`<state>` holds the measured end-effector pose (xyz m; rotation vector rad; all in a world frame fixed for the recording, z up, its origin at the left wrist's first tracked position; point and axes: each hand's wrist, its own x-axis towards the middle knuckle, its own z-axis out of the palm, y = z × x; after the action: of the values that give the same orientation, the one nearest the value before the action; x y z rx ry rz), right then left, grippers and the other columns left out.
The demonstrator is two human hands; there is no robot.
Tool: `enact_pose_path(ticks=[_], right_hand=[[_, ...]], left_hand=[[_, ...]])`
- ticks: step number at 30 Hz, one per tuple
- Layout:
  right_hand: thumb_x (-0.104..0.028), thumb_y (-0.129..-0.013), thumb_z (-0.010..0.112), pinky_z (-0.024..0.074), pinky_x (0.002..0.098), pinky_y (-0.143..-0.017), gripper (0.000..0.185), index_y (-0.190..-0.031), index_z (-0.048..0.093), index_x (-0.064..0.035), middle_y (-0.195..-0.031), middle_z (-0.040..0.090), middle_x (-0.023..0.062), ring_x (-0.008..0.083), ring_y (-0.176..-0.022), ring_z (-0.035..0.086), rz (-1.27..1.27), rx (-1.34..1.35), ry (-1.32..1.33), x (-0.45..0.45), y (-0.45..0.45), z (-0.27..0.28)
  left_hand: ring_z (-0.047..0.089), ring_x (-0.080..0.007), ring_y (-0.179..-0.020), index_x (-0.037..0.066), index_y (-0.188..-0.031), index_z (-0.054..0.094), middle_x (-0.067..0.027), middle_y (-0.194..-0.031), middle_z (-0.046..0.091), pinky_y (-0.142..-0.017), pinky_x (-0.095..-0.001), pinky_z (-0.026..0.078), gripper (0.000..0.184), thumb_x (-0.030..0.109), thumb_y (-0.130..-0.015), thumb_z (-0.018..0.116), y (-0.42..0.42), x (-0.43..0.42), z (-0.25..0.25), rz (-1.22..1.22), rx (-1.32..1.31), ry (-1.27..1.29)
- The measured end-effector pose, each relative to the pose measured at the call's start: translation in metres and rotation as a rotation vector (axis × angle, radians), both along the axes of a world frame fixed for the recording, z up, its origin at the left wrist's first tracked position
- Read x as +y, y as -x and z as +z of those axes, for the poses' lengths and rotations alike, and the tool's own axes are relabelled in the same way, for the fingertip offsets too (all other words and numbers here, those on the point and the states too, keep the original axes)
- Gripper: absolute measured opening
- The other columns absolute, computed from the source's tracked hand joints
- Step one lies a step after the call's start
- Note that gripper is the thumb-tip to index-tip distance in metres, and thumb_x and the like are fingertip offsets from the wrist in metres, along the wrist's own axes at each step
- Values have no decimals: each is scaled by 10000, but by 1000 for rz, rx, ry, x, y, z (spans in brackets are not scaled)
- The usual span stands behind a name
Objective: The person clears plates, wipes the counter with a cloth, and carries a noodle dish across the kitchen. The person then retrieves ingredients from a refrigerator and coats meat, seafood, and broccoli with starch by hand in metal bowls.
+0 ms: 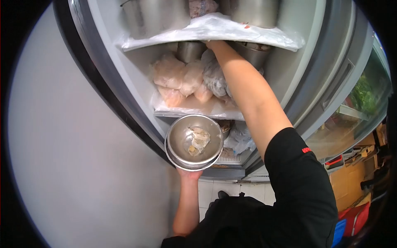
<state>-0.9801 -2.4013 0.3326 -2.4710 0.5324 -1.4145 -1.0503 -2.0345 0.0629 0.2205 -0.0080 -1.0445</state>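
Observation:
My left hand point(190, 173) supports a metal bowl point(177, 138) from below, near the front of the open fridge. The bowl seems stacked on a second one, whose rim point(168, 155) shows underneath. A few pale pieces of food point(199, 139) lie inside; I cannot tell their kind. My right arm stretches deep into the fridge, and only a bit of my right hand point(211, 44) shows below the upper shelf's edge; its fingers are hidden. Close to it are a metal pot point(190, 51) and bags of pale pinkish food point(169, 73).
Large metal pots point(163, 18) stand on the plastic-covered upper shelf point(206, 28). A round metal container point(253, 53) sits to the right of my forearm. The fridge door point(103, 165) is open on the left. A glass-fronted cabinet point(355, 103) with greens stands at right.

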Motion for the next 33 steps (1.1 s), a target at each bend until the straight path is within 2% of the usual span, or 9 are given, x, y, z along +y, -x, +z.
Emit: enact_pose_path(ticks=[2,3,4,6,8,14,17,28,33], right_hand=[[-296,-953,499,283,421,-1130,403,-1298,551,-93,-1348,524,157,318,-1291,432,242,-245,-170,9,-13,-16],[-258,-926,526,281,434,-1134,394,-1291,562,-116,-1378,502,166,342,-1316,409,72,-187,23,8,-12,-20],[-280,-905,558,358,443,-1075,384,-1252,596,-119,-1301,567,178,362,-1249,487,-139,-175,222,8,-9,-26],[-320,-890,594,445,412,-972,383,-1197,630,-94,-1157,646,179,348,-1102,597,16,-271,-169,64,32,-37],[-335,-875,627,489,381,-861,390,-1157,649,-66,-1027,683,170,328,-947,649,128,-415,-265,118,66,-68],[-164,-837,651,465,387,-882,289,-1098,660,-38,-1049,677,136,274,-970,613,185,141,-154,238,174,-162],[-89,-849,634,466,328,-885,295,-1136,657,-25,-1086,665,104,208,-992,600,20,153,-267,257,198,-178],[-98,-859,607,512,347,-792,264,-1115,635,-40,-949,657,100,209,-886,636,-693,-519,-755,430,254,-178],[-106,-864,605,513,336,-787,280,-1136,634,-45,-973,666,93,193,-886,635,-1021,-592,-804,524,230,-141]], left_hand=[[453,-343,-1301,81,-1410,428,-132,-1438,454,-1074,-536,394,593,457,-954,479,-4,4,-2,10,47,-61],[451,-349,-1301,79,-1414,422,-136,-1441,449,-1074,-540,392,598,459,-955,477,-8,6,-9,-22,30,-14],[449,-355,-1301,78,-1418,417,-140,-1443,445,-1074,-544,391,603,462,-955,475,-12,6,-15,-56,14,36],[443,-360,-1306,83,-1430,405,-146,-1448,437,-1077,-550,387,611,467,-959,468,-15,2,-23,-52,-49,42],[483,-318,-1264,83,-1371,477,-127,-1403,484,-1050,-510,420,520,421,-975,463,-24,-3,-38,-85,-32,20],[535,-301,-1211,62,-1349,487,-136,-1351,526,-1016,-466,465,487,386,-987,456,-36,-27,-50,-328,1,17],[535,-295,-1214,73,-1357,479,-135,-1352,524,-1021,-458,463,495,406,-993,440,-42,-39,-63,-511,-37,44],[499,-308,-1256,68,-1382,450,-142,-1395,495,-1057,-457,425,561,458,-979,430,-58,-70,56,-1190,-259,-160],[494,-312,-1260,68,-1383,449,-143,-1399,491,-1060,-463,421,562,457,-978,431,-51,-44,118,-1426,-288,-205]])
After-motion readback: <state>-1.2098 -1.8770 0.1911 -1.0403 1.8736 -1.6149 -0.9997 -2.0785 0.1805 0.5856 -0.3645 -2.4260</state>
